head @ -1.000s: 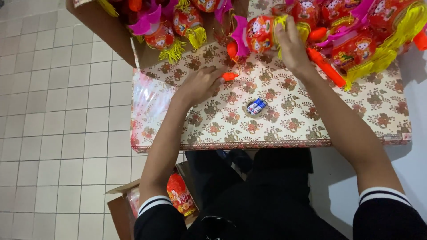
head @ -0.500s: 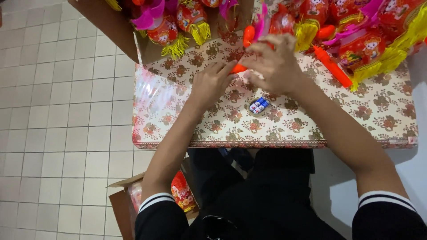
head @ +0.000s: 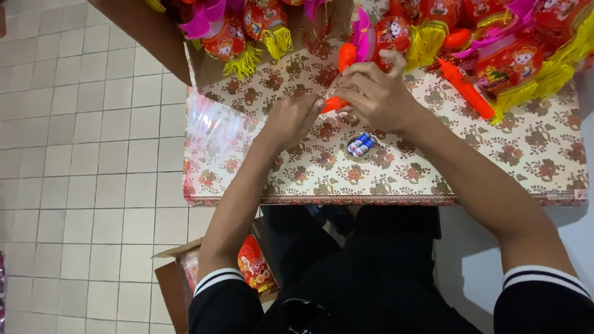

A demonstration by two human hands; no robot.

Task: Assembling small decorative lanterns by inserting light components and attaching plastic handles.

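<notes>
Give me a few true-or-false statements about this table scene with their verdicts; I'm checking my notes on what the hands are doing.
1. Both hands meet on a small orange stick-shaped piece. True: the left hand and right hand pinch it between them above the table.
2. The table is bare wood. False: it has a floral patterned cover.
3. A small pack of batteries lies on the table just below the hands. True.
4. The right hand holds the long orange stick. False: that stick lies apart on the table, right of the hand.
5. The floor is carpeted. False: it is pale square tile.
</notes>
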